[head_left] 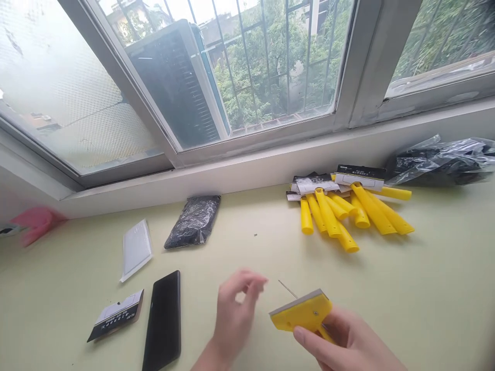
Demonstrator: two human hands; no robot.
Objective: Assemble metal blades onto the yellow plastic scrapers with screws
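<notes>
A yellow scraper (303,313) with a metal edge is gripped in my right hand (348,340), thumb on its face and blade end tilted up to the left. One screw shows in its head. Left of the scraper, my left hand (237,309) is raised with thumb and fingertips pinched together, a little blurred. Whatever the pinch may contain is too small to make out. Behind the scraper, a thin metal rod (288,289) lies on the table, its near end hidden. Farther back lies a tiny metal piece (255,235), perhaps a screw.
Several yellow handles with card labels (328,214) are piled at the back right, beside a clear plastic bag (444,162). To the left lie a black wrapped packet (194,221), a white packet (136,250), a black phone (163,319) and a label card (116,316). Windows (251,67) border the back.
</notes>
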